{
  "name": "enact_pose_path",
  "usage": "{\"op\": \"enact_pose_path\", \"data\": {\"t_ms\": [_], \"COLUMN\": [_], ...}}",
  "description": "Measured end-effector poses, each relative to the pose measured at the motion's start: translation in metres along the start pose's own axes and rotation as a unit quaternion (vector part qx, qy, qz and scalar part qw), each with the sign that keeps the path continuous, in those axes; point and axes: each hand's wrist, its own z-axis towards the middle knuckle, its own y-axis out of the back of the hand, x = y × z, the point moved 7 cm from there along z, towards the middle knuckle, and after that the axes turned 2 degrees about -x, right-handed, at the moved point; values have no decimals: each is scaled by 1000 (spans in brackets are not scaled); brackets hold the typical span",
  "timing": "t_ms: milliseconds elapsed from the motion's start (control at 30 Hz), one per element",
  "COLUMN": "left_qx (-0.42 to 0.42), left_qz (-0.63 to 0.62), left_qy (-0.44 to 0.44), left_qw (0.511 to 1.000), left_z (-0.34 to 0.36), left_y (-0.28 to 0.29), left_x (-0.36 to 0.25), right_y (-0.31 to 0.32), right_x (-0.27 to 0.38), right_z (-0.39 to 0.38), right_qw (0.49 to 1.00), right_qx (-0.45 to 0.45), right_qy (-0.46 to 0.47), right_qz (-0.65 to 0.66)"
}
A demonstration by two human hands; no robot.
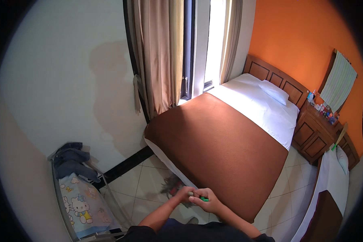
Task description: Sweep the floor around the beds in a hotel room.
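Note:
My left hand (184, 195) and my right hand (209, 201) are close together in front of my body, both closed around the handle of a mop (171, 187). A rounded tip of the handle shows between the hands, and a bit of green sticks out by the right fingers. Beyond my left hand, the mop's grey, stringy head with a reddish part rests on the tiled floor, beside the near side of the bed. My hands and forearms hide most of the handle.
A bed with a brown cover (226, 145) and white sheet stands ahead. To the left is a metal rack (113, 197) with a cartoon-print cloth (82, 205) and dark jeans (70, 159). Rightward are a wooden cabinet (312, 131) with small bottles and a second bed (328, 185).

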Motion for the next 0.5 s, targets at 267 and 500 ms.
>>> {"op": "enact_pose_path", "data": {"t_ms": [267,500], "left_qx": [-118,3], "left_qz": [100,20], "left_qy": [58,-40], "left_qw": [986,999], "left_z": [-10,6], "left_y": [17,-42], "left_x": [47,-13], "right_y": [7,45], "right_x": [-49,3], "right_z": [-8,-19], "right_qw": [999,992], "right_qx": [-41,-64], "right_qy": [-5,-102], "right_qz": [-15,30]}}
